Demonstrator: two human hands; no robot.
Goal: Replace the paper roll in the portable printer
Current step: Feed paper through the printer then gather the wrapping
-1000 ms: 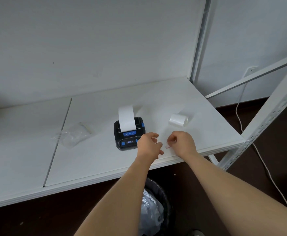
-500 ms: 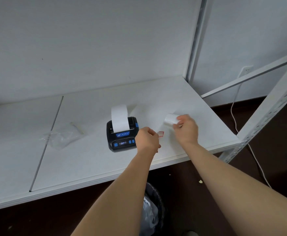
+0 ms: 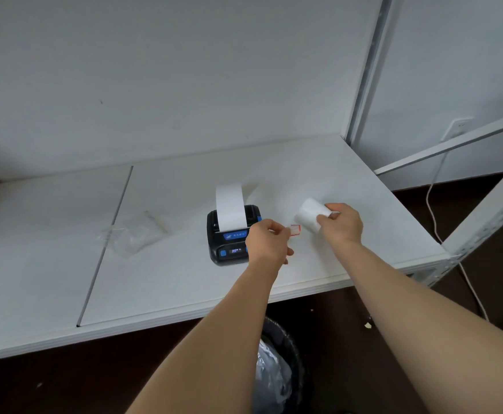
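Observation:
A black portable printer (image 3: pixel 229 240) with blue buttons sits on the white shelf (image 3: pixel 184 282), and a strip of white paper (image 3: pixel 230 207) stands up out of its slot. My right hand (image 3: pixel 341 224) grips a white paper roll (image 3: pixel 310 215) and holds it just above the shelf, to the right of the printer. My left hand (image 3: pixel 268 245) is in front of the printer's right side and pinches a small sticker with a red border (image 3: pixel 295 230) between thumb and fingers. The sticker hangs close to the roll's lower left edge.
A crumpled clear plastic wrapper (image 3: pixel 133 237) lies on the shelf left of the printer. A black bin with a plastic liner (image 3: pixel 277 372) stands on the dark floor under the shelf edge. A white metal rack post (image 3: pixel 483 231) and a white cable (image 3: pixel 435 204) are at the right.
My right hand reached to the roll, closed on it and lifted it off the shelf. My left hand now holds the red-bordered sticker out toward the roll.

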